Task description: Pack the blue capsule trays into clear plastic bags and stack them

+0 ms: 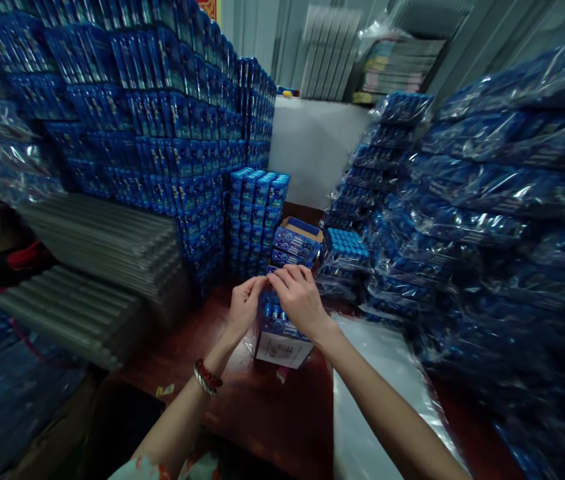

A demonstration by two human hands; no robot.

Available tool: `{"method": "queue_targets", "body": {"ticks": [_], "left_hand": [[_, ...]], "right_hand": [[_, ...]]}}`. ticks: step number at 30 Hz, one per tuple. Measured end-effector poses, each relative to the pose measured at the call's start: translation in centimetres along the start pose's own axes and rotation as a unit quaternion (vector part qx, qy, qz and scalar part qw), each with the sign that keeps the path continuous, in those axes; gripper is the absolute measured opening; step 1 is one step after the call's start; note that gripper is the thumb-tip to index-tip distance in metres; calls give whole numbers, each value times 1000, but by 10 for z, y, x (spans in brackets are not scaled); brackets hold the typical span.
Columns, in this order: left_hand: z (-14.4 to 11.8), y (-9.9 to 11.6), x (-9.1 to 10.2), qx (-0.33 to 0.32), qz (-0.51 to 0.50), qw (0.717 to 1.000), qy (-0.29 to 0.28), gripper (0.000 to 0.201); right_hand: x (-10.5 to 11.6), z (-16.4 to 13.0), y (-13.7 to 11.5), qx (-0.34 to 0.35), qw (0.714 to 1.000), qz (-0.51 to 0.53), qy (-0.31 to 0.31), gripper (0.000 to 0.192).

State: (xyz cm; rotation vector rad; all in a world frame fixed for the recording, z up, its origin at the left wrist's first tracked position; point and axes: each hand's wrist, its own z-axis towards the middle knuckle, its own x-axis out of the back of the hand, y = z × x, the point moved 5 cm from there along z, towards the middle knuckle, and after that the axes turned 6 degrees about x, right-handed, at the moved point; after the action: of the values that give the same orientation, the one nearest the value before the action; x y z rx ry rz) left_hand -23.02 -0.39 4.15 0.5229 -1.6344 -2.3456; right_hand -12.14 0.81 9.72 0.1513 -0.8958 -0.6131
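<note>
In the head view a printed blue box [278, 327] with a white panel facing me stands on the dark red table. Shiny blue cylinders [273, 311], which look like batteries in rows, show in its open top. My left hand [245, 303] is just above the box's left side, thumb and fingers pinched together. Over the middle of the box my right hand [299, 299] has its fingers bent down and closed, tips meeting the left fingertips. What they pinch is too small to make out. Clear film glints beside the box's left wall.
Behind the box are more printed boxes [296, 241], the top one open. Tall stacks of blue packs [182, 107] rise on the left, film-wrapped packs [502, 173] on the right. Grey ribbed trays [97, 247] lie at left. White plastic sheets [377, 387] cover the table's right side.
</note>
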Motion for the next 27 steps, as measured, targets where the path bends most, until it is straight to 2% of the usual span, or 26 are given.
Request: {"method": "queue_targets", "body": {"ticks": [4, 6, 8, 9, 10, 11, 12, 13, 14, 15, 16, 17, 18, 20, 21, 23, 24, 26, 27], "left_hand": [[-1, 1, 1, -34, 82, 996, -14, 33], [-3, 0, -2, -46, 100, 993, -34, 31], [-5, -1, -5, -45, 99, 993, -56, 30], [-7, -1, -6, -38, 87, 994, -60, 31], [-7, -2, -6, -26, 67, 996, -56, 32], [-8, -4, -4, -10, 41, 998, -47, 33], [-7, -5, -2, 7, 12, 999, -36, 33], [-7, -6, 0, 22, -19, 999, -24, 34], [-6, -8, 2, 34, -48, 998, -15, 34], [-5, -9, 3, 43, -72, 996, -11, 34], [-3, -10, 3, 49, -92, 994, -12, 34], [-2, -10, 3, 53, -109, 993, -14, 34], [-1, -11, 3, 56, -121, 991, -16, 34], [2, -12, 1, 58, -136, 989, -19, 35], [2, -13, 0, 59, -140, 988, -18, 34], [3, -13, -1, 59, -144, 988, -16, 34], [3, -13, -2, 58, -146, 987, -17, 33], [2, -12, -2, 56, -147, 987, -25, 33], [0, -12, -1, 56, -145, 987, -33, 32]], "right_hand": [[-3, 0, -7, -6, 1000, 10, -3, 19], [-8, 1, -1, -32, 999, 11, 3, 18], [-6, -1, 27, -107, 993, 15, 46, 19], [0, -5, 50, -172, 980, 29, 92, 20], [10, -15, 78, -251, 953, 52, 161, 20], [24, -30, 107, -335, 905, 85, 246, 20], [40, -49, 135, -407, 840, 127, 336, 19], [58, -71, 157, -453, 757, 163, 442, 20], [77, -93, 172, -466, 679, 201, 530, 22], [97, -111, 180, -450, 629, 216, 596, 27], [118, -127, 181, -423, 604, 228, 636, 29], [135, -137, 175, -392, 607, 261, 640, 30], [147, -141, 163, -369, 626, 311, 612, 27], [149, -137, 119, -357, 686, 436, 461, 18], [139, -132, 90, -356, 714, 479, 367, 15], [94, -114, 17, -299, 804, 513, 40, 17], [71, -108, -13, -244, 843, 477, -42, 19], [29, -100, -52, -168, 922, 340, -78, 29], [9, -99, -62, -149, 945, 279, -85, 32]]}}
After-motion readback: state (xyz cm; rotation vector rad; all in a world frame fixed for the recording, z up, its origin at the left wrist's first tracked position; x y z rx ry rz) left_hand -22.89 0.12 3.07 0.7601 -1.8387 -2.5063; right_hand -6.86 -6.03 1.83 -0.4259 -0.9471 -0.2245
